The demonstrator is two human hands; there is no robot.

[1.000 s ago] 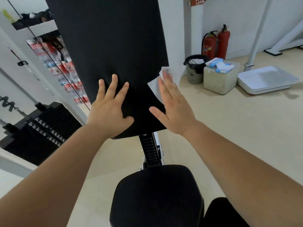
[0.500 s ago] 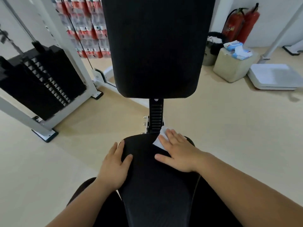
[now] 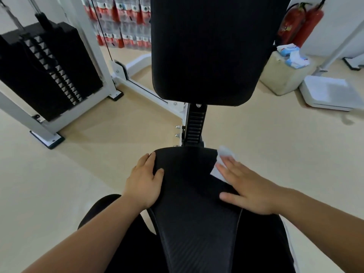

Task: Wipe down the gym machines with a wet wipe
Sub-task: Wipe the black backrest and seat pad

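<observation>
The machine's black seat pad (image 3: 189, 194) lies in front of me, with its black back pad (image 3: 208, 48) standing upright behind it on a toothed black post (image 3: 195, 125). My right hand (image 3: 250, 190) lies flat on the seat's right edge and presses a white wet wipe (image 3: 221, 164) against it; the wipe sticks out beyond my fingertips. My left hand (image 3: 145, 182) grips the seat's left front corner, thumb on top.
A black weight stack (image 3: 49, 69) in a white frame (image 3: 102, 62) stands at the left. At the right are a beige box (image 3: 283, 75) with wipe packs (image 3: 293, 56), two red fire extinguishers (image 3: 301, 22) and a white platform (image 3: 331, 93). Beige floor lies all around.
Both hands came down from the back pad to the seat pad. Since half a second ago my right hand has slid the wipe from the seat's middle to its right edge.
</observation>
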